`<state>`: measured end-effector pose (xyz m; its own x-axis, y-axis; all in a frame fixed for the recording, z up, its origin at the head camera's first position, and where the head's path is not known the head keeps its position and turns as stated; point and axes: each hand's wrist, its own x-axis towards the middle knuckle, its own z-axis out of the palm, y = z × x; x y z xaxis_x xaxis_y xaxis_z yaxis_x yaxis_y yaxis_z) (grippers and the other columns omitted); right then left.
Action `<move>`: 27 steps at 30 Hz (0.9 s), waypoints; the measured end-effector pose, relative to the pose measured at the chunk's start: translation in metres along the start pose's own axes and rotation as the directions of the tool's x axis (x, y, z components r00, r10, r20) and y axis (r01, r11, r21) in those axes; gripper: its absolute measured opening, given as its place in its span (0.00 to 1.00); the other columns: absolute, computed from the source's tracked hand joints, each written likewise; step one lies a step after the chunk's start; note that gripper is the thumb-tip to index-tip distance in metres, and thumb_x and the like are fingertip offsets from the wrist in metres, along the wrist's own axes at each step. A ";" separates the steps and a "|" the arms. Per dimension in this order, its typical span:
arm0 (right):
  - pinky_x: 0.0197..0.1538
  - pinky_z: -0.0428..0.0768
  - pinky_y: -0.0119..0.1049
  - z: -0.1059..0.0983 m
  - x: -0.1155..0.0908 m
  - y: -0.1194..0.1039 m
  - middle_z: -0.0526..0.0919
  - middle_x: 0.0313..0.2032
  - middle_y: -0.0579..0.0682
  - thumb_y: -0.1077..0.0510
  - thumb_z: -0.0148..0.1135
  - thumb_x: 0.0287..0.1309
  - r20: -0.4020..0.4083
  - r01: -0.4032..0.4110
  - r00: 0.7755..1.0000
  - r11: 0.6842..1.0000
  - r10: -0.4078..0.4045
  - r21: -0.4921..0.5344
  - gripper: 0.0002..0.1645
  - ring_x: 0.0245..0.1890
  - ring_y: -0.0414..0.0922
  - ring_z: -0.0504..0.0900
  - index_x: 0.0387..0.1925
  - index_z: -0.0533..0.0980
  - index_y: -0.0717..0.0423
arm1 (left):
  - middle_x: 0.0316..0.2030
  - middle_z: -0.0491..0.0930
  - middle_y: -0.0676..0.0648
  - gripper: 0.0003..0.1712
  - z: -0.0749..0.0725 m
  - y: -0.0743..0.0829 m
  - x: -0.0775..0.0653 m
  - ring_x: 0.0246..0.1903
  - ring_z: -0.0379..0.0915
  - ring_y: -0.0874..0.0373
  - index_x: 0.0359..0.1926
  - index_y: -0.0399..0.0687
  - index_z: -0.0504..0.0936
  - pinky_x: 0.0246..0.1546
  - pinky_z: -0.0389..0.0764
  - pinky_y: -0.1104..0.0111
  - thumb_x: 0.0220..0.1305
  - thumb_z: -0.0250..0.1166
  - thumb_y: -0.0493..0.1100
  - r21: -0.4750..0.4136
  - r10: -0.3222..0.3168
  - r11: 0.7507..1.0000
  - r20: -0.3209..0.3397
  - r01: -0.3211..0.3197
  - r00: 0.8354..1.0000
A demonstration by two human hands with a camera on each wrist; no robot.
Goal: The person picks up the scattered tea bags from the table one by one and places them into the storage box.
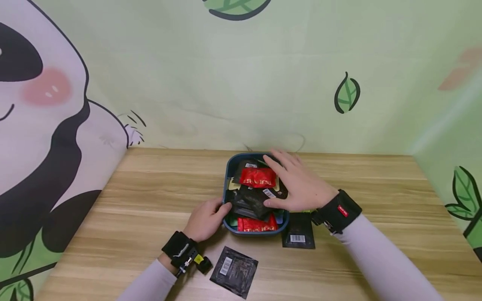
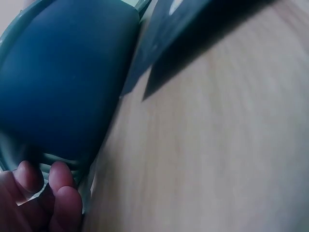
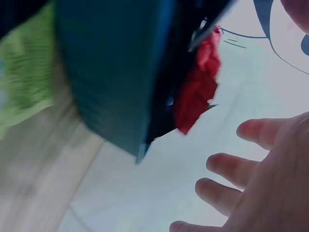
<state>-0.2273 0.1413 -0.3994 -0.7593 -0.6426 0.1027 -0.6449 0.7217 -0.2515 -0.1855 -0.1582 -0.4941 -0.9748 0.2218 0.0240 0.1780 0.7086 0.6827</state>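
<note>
A dark blue plastic basket (image 1: 255,233) stands on the table, filled with small packets. Among them are a red packet (image 1: 258,177) on top, black packets (image 1: 250,200) in the middle and another red packet (image 1: 257,224) at the near end. My left hand (image 1: 206,219) grips the basket's left wall, thumb at the rim; curled fingers (image 2: 63,174) show against its outside in the left wrist view. Over the basket's right side is my right hand (image 1: 303,186), fingers spread and holding nothing. The red packet (image 3: 198,87) rises above the rim in the right wrist view.
One black packet (image 1: 234,272) lies on the wooden table (image 1: 150,184) in front of the basket. Another black packet (image 1: 298,234) lies at its right, near a green packet (image 3: 26,72). Behind the table hangs a green backdrop (image 1: 188,83) with a panda.
</note>
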 end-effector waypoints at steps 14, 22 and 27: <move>0.74 0.59 0.69 0.028 -0.067 0.019 0.55 0.80 0.61 0.19 0.63 0.52 -0.025 -0.031 0.999 1.000 0.031 -0.002 0.69 0.78 0.63 0.57 0.81 0.51 0.53 | 0.23 0.76 0.57 0.16 0.001 0.000 0.000 0.26 0.72 0.61 0.35 0.61 0.81 0.29 0.67 0.67 0.77 0.54 0.58 0.009 0.007 1.000 -0.011 -0.007 1.000; 0.73 0.59 0.70 0.048 -0.090 0.017 0.56 0.79 0.60 0.20 0.70 0.46 0.023 -0.098 0.995 0.995 0.098 0.032 0.74 0.77 0.60 0.61 0.82 0.49 0.53 | 0.24 0.77 0.57 0.16 0.001 0.000 0.000 0.27 0.73 0.61 0.35 0.62 0.82 0.30 0.69 0.66 0.78 0.54 0.58 0.000 0.003 1.000 -0.006 -0.003 1.000; 0.72 0.61 0.71 0.056 -0.099 0.016 0.60 0.78 0.60 0.20 0.71 0.44 0.036 -0.085 0.996 0.996 0.085 -0.014 0.73 0.75 0.60 0.65 0.80 0.56 0.56 | 0.24 0.77 0.58 0.16 0.001 0.000 0.000 0.27 0.73 0.61 0.35 0.62 0.82 0.31 0.69 0.66 0.77 0.54 0.58 0.007 0.011 1.000 -0.014 -0.011 1.000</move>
<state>-0.1579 0.2020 -0.4674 -0.8078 -0.5877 0.0461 -0.5794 0.7772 -0.2455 -0.1854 -0.1578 -0.4950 -0.9746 0.2201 0.0415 0.1894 0.7109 0.6773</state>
